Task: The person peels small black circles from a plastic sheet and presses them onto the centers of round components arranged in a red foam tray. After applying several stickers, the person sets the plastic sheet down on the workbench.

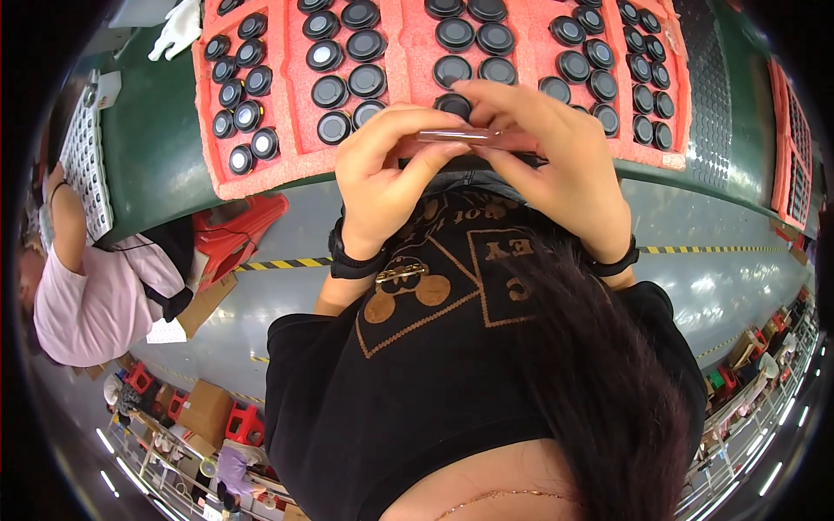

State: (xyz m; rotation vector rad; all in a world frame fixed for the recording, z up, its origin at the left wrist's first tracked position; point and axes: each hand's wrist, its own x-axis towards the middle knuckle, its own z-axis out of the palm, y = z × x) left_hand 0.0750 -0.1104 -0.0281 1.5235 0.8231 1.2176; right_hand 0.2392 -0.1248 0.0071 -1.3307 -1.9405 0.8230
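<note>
Between my two hands, close to my chest, is a thin, flat, glossy piece point(459, 135) seen almost edge-on; its kind I cannot make out. My left hand point(382, 169) pinches its left end between thumb and fingers. On the other end, the thumb and fingers of my right hand point(560, 152) are closed. Just beyond the piece, a round black part with a grey top point(453, 106) shows near my right fingertips; whether they touch it I cannot tell. A pink foam tray point(291, 165) lies beyond my hands, with many similar black round parts in its channels.
The tray rests on a green table point(148, 148). A white glove point(178, 30) lies at its far left. Another pink tray point(789, 143) stands on the right. A person in a pink top point(95, 304) is at the left by a white tray point(91, 174). Red plastic stools point(243, 425) stand behind.
</note>
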